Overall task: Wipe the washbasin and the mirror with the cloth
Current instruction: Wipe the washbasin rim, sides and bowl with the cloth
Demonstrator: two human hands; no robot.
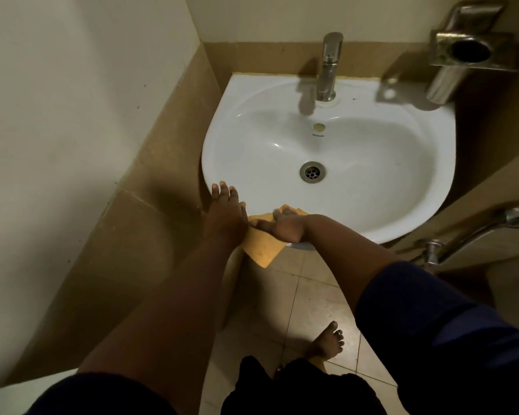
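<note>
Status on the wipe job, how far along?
Done: nothing provable; the basin bowl looks clean, but that may not be from wiping. In hand: right hand presses the yellow cloth flat on the basin's front rim, with the left hand open on the rim beside it. Left: rest of the basin, then the mirror, which is out of view.

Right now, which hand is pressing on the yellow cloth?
The right hand presses flat on the yellow cloth at the washbasin's front rim. The left hand rests on the bare rim beside it.
</note>
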